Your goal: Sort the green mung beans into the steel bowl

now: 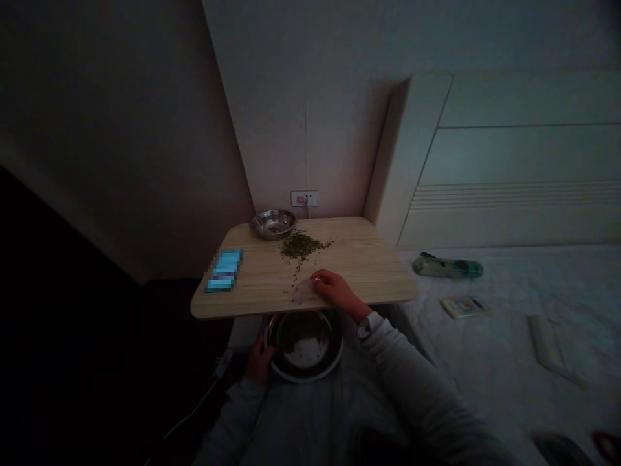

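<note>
My right hand (332,289) is over the table's front edge, its fingers closed on a clear, thin plastic piece (303,292) with a rounded edge; its exact kind is hard to make out. A few small beans lie by that edge. Farther back, a loose pile of small green beans (299,245) is spread on the wooden table (369,259). Below the front edge, my left hand (261,358) grips the left rim of a round metal bowl (310,375) on my lap. Some green beans lie in its left part.
A shallow steel bowl (272,224) stands at the table's back left, and a lit phone (225,270) lies at the left. On the bed (504,356) are a green bottle (449,266) and another phone (466,307). A wall socket (304,198) with a plugged-in cable is behind the table.
</note>
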